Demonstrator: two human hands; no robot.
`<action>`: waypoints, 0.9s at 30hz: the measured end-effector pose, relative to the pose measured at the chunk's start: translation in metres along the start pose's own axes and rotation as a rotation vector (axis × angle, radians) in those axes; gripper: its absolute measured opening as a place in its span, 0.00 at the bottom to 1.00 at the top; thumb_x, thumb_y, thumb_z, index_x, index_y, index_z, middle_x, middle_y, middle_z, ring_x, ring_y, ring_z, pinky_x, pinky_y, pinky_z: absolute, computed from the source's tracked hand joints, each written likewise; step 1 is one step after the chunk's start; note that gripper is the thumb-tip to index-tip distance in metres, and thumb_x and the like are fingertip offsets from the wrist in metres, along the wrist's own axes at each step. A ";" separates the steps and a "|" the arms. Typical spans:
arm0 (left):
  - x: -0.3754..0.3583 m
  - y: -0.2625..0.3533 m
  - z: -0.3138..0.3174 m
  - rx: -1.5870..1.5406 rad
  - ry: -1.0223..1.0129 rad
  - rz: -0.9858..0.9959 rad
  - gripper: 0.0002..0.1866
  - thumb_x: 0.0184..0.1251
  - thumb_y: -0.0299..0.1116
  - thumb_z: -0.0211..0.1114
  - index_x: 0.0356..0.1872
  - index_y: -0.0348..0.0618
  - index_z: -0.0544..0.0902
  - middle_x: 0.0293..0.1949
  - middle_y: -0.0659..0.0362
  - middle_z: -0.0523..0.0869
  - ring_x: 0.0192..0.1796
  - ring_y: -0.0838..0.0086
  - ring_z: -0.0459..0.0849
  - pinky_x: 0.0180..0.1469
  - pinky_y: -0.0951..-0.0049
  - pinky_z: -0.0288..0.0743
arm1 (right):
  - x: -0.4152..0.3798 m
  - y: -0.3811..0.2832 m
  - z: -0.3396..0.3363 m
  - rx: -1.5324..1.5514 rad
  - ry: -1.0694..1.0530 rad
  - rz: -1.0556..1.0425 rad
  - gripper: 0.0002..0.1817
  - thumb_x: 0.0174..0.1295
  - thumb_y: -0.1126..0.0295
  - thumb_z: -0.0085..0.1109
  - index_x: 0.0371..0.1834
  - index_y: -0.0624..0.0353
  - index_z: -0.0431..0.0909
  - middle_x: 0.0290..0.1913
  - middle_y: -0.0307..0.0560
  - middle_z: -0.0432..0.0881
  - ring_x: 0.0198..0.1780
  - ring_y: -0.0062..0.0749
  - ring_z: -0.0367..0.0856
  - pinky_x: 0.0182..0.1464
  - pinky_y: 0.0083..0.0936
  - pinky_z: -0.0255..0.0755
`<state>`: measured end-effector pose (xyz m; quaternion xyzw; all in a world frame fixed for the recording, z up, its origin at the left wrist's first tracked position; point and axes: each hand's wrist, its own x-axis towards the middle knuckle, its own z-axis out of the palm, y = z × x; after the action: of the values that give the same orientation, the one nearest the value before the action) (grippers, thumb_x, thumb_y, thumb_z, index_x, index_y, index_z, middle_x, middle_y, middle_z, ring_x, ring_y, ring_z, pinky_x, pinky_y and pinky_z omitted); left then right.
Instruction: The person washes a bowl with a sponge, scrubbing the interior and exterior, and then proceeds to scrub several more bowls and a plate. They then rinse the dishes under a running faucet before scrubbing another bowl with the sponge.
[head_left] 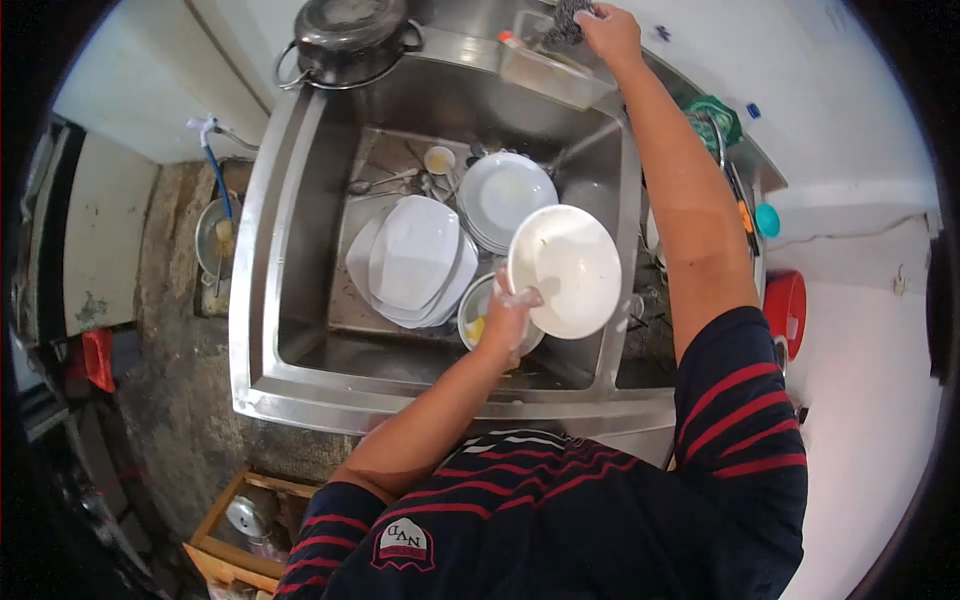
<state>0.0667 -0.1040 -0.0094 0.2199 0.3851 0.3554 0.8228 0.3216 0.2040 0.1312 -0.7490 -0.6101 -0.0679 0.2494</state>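
My left hand (510, 318) grips the rim of a white bowl (570, 285), tilted so that its inside faces me, over the right side of the sink. Stretched far forward, my right hand (608, 30) pinches a dark, mesh-like scouring pad (570, 22) above a clear plastic container (545, 75) on the sink's back ledge. Below the bowl, partly covered by it and my left hand, is another bowl (475, 310) with something yellow in it. Stacked white squarish plates (415, 255) and round plates (508, 195) lie in the sink.
The steel sink (300, 310) surrounds the dishes. Several spoons (385, 182) and a small cup (439, 160) lie near its back. A lidded pot (352, 40) stands at the back left corner. On the right are a green mesh bag (715, 120) and a red basin (786, 312).
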 end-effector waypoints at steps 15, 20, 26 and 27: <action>-0.033 -0.023 0.070 0.101 -0.132 -0.114 0.32 0.64 0.43 0.62 0.64 0.39 0.65 0.57 0.55 0.74 0.62 0.66 0.71 0.65 0.65 0.61 | -0.365 0.035 -0.154 0.041 -0.186 0.068 0.16 0.51 0.61 0.62 0.37 0.61 0.78 0.36 0.56 0.80 0.38 0.52 0.81 0.42 0.45 0.75; -0.049 -0.044 0.141 0.099 -0.147 -0.221 0.29 0.70 0.47 0.56 0.63 0.37 0.67 0.57 0.51 0.75 0.58 0.62 0.75 0.64 0.63 0.65 | -0.422 0.054 -0.169 0.372 -0.454 0.050 0.14 0.49 0.66 0.61 0.38 0.62 0.80 0.35 0.57 0.82 0.39 0.55 0.82 0.44 0.50 0.73; -0.056 -0.075 0.180 0.357 -0.100 -0.211 0.30 0.72 0.50 0.52 0.66 0.38 0.65 0.62 0.53 0.73 0.64 0.63 0.71 0.65 0.64 0.65 | -0.419 0.118 -0.170 0.094 -0.076 0.052 0.08 0.56 0.69 0.53 0.33 0.61 0.79 0.33 0.58 0.83 0.35 0.55 0.82 0.40 0.44 0.76; -0.047 -0.076 0.182 0.342 -0.136 -0.182 0.31 0.73 0.50 0.51 0.67 0.38 0.64 0.64 0.52 0.71 0.67 0.64 0.69 0.67 0.65 0.62 | -0.421 0.129 -0.178 0.042 -0.158 0.192 0.06 0.53 0.69 0.57 0.32 0.59 0.79 0.31 0.57 0.82 0.35 0.54 0.82 0.40 0.45 0.75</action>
<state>0.2204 -0.2049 0.0751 0.3440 0.4017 0.1934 0.8264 0.3761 -0.2647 0.0764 -0.8016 -0.5545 0.0282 0.2218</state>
